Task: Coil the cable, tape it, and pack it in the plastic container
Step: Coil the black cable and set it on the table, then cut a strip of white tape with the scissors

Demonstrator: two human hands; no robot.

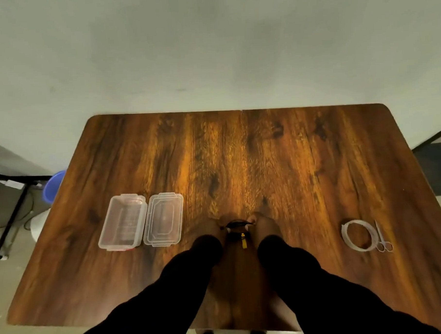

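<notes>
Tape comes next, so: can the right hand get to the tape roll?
Probably yes: the tape roll lies on bare table to the right hand's side, nothing between, though that hand is holding the cable.

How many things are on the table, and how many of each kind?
Clear plastic container: 1
Clear lid, lying beside the container: 1
Black cable with a yellow tag, held between the left hand and right hand: 1
Roll of tape: 1
Scissors, touching the tape: 1
Total: 5
</notes>
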